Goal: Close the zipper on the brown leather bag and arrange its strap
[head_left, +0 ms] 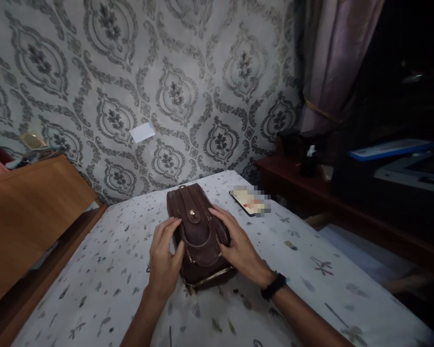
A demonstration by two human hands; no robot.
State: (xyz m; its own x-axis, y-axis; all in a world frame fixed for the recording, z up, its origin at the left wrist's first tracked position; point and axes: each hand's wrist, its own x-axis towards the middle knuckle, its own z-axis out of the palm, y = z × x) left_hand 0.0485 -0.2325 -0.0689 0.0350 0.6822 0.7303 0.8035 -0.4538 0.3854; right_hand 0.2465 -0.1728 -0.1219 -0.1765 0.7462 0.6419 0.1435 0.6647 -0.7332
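Note:
A dark brown leather bag (pixel 198 236) lies on a white cloth with a leaf and flower print. It has a strap flap with a metal stud, and gold-toned zippers run along its pockets and near edge. On its left side, my left hand (pixel 165 253) grips the edge with curved fingers and the thumb against the bag. From the right, my right hand (pixel 240 246) holds the opposite side, fingers over the top edge and thumb near the front pocket. A black band (pixel 274 285) circles my right wrist. The bag's underside is hidden.
A phone (pixel 249 201), its screen partly blurred out, lies right of the bag on the cloth (pixel 104 284). A wooden panel (pixel 39 207) stands at left. At right is a dark red table (pixel 292 180) with a pump bottle (pixel 310 161). Patterned wallpaper (pixel 188 86) closes off the back.

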